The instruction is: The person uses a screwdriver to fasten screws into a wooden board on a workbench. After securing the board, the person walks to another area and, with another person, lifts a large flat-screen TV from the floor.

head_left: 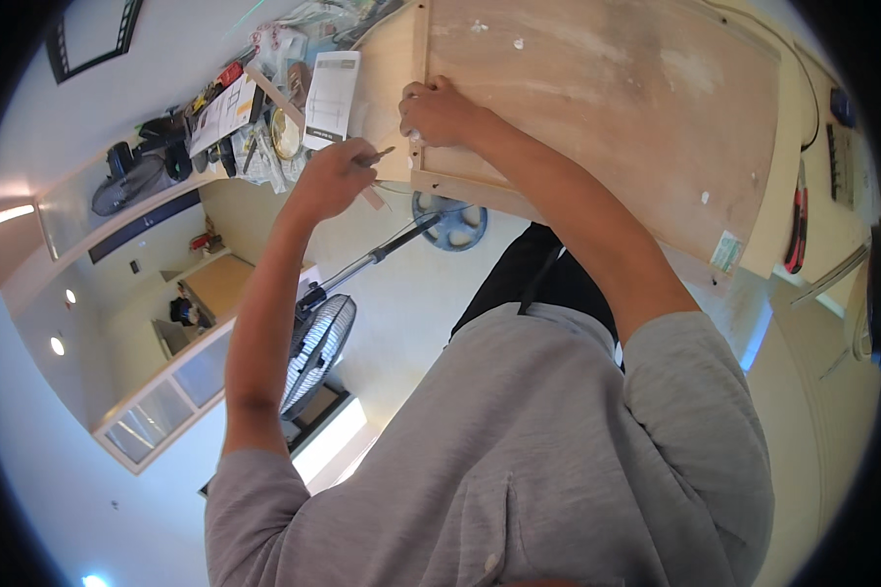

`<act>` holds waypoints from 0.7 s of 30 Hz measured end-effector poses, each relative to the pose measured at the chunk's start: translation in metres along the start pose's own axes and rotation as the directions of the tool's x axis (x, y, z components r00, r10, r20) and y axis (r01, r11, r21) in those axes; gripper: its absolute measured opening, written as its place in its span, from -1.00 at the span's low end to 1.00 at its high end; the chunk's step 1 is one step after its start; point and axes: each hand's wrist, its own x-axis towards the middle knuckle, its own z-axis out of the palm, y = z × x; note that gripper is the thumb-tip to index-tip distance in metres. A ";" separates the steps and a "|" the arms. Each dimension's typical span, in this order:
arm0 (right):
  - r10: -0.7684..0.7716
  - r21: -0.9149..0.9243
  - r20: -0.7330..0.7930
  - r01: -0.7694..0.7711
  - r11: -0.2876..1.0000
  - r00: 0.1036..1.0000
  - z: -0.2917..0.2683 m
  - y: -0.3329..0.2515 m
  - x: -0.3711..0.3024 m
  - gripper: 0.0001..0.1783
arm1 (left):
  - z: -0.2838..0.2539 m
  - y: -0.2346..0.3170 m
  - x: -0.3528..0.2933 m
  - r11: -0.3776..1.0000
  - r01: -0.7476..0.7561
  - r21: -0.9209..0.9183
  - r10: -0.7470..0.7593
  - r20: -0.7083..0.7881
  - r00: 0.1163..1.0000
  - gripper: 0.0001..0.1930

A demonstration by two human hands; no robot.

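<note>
A large, shallow wooden panel point(597, 127) with raised strips along its edges lies on the worktable, white smears on its face. Over its left edge strip, near the near-left corner, my right hand point(445, 115) has its fingers curled; whatever they pinch is hidden. Just left of that corner, my left hand point(335, 181) is closed on a small thin pointed piece point(384, 155), whose tip points toward the panel. Its exact kind is too small to tell. Below this hand hangs a narrow wooden strip point(372, 199).
Left of the panel lie a printed sheet point(331, 98), a roll of tape point(286, 135) and cluttered bags and tools. A red-and-black utility knife point(798, 220) rests at the right edge. A standing fan point(321, 352) is on the floor at left, near its round base point(450, 225).
</note>
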 end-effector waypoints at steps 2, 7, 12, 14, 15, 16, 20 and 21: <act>0.001 -0.085 0.065 0.004 0.996 0.998 -0.006 -0.006 0.007 -0.78 | 0.021 -0.042 -0.019 0.812 0.155 -0.563 -0.165 0.034 0.986 -0.87; 0.011 -0.318 0.457 0.152 0.936 0.889 -0.016 -0.030 0.040 -0.71 | 0.147 -0.088 -0.053 0.105 0.237 -0.966 -0.322 0.192 0.927 -0.88; 0.124 -0.317 0.685 0.141 0.938 0.718 -0.027 -0.042 0.069 -0.60 | 0.214 -0.073 -0.060 -0.176 0.128 -0.976 -0.268 0.172 0.948 -0.79; 0.166 -0.331 0.742 0.139 0.933 0.649 -0.023 -0.043 0.079 -0.62 | 0.223 -0.064 -0.052 -0.351 0.026 -0.936 -0.279 0.131 0.951 -0.69; 0.189 -0.338 0.766 0.136 0.931 0.614 -0.019 -0.041 0.086 -0.62 | 0.227 -0.059 -0.048 -0.432 0.004 -0.902 -0.248 0.123 0.961 -0.65; 0.228 -0.358 0.805 0.142 0.923 0.547 -0.014 -0.038 0.094 -0.63 | 0.231 -0.053 -0.044 -0.507 -0.017 -0.862 -0.214 0.107 0.971 -0.61; 0.177 -0.297 0.919 0.325 0.898 0.351 0.017 -0.018 0.114 -0.66 | 0.251 -0.035 -0.028 -0.750 -0.081 -0.657 -0.161 0.062 0.985 -0.66; 0.164 -0.291 0.935 0.413 0.863 0.315 0.023 -0.015 0.116 -0.64 | 0.257 -0.032 -0.025 -0.793 -0.101 -0.601 -0.173 0.064 0.983 -0.69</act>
